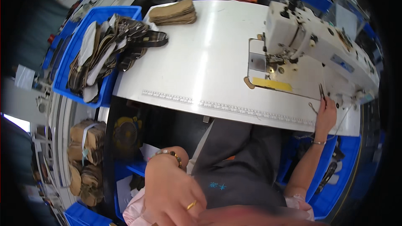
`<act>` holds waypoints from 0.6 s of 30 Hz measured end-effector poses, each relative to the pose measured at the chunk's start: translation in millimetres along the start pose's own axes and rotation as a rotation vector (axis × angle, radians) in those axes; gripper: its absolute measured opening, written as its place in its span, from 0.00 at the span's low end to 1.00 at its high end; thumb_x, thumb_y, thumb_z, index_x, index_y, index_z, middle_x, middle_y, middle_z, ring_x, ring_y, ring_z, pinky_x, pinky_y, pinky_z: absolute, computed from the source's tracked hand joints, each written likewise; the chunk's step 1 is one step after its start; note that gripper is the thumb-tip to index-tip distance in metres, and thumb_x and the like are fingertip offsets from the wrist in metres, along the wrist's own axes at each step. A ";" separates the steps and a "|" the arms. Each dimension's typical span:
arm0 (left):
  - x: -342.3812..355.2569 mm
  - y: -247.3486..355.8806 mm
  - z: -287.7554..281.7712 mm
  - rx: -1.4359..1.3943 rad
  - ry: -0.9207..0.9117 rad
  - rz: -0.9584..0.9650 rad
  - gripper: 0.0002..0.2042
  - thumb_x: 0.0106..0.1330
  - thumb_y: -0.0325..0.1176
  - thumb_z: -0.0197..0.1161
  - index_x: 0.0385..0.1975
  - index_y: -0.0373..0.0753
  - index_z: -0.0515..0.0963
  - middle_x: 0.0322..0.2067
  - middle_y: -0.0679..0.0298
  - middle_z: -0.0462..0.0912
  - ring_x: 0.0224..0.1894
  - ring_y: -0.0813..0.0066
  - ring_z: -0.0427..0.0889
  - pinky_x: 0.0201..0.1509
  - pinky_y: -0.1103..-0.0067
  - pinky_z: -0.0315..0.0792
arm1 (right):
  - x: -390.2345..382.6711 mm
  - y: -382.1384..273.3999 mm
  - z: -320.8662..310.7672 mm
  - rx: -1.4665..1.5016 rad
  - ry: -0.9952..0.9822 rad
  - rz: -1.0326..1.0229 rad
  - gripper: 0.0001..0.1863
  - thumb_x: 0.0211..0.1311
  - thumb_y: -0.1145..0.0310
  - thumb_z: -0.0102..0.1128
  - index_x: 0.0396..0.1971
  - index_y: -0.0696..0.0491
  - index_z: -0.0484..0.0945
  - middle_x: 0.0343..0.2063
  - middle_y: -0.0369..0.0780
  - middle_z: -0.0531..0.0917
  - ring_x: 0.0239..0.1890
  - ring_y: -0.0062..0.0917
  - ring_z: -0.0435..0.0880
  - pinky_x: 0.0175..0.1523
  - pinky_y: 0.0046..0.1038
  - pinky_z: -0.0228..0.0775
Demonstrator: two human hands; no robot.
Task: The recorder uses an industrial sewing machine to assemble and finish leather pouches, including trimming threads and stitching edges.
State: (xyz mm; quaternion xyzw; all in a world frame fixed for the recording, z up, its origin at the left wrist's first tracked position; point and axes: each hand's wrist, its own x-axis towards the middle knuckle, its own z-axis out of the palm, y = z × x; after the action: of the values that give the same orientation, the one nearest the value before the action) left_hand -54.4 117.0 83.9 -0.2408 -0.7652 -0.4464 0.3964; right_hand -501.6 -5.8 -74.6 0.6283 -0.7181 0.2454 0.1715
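At the right front of the white table, my right hand (pixel 326 115) is closed around small dark thread snips (pixel 322 92), whose narrow points face away from me. A looped dark cord (pixel 312 108) lies beside that hand. The sewing machine (pixel 301 35) stands just beyond it, with a metal plate and a yellow strip (pixel 272 84) set by its needle area. Low in the picture, close to my body, is my left hand (pixel 173 192), raised off the table. It wears a ring and a bead bracelet; its fingers bend downward and their tips are hidden.
A blue bin (pixel 98 54) heaped with plaid and white fabric pieces abuts the table's left edge. Stacked tan pieces (pixel 173 12) lie at the far left of the tabletop. A printed ruler (pixel 226 105) runs along the front edge. More blue bins (pixel 345 175) flank my lap.
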 end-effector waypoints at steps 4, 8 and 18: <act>-24.1 -4.1 -42.1 0.428 0.298 -0.505 0.11 0.60 0.34 0.73 0.37 0.35 0.86 0.37 0.60 0.86 0.37 0.60 0.84 0.42 0.71 0.78 | 7.8 1.9 -0.4 0.054 -0.041 0.070 0.14 0.69 0.65 0.57 0.46 0.57 0.81 0.42 0.46 0.82 0.45 0.42 0.81 0.49 0.37 0.73; -100.2 -30.2 -110.3 1.468 0.502 -1.148 0.11 0.59 0.32 0.71 0.41 0.40 0.83 0.37 0.60 0.84 0.42 0.60 0.82 0.47 0.70 0.75 | 6.4 1.6 -0.6 0.024 -0.029 0.014 0.14 0.69 0.65 0.56 0.48 0.57 0.81 0.43 0.46 0.81 0.46 0.43 0.80 0.51 0.38 0.71; -242.9 -23.9 -229.7 2.320 0.091 -1.323 0.12 0.53 0.28 0.68 0.39 0.44 0.84 0.41 0.71 0.84 0.45 0.70 0.81 0.44 0.75 0.76 | 2.1 4.5 6.8 0.114 -0.049 -0.021 0.13 0.70 0.65 0.56 0.46 0.57 0.81 0.44 0.44 0.81 0.47 0.40 0.79 0.52 0.36 0.72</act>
State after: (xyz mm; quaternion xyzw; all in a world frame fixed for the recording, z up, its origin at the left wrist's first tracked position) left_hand 156.6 -98.9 -61.5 0.6621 -0.6575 0.3436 0.1060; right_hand -505.9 -10.9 -79.6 0.6502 -0.7004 0.2687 0.1205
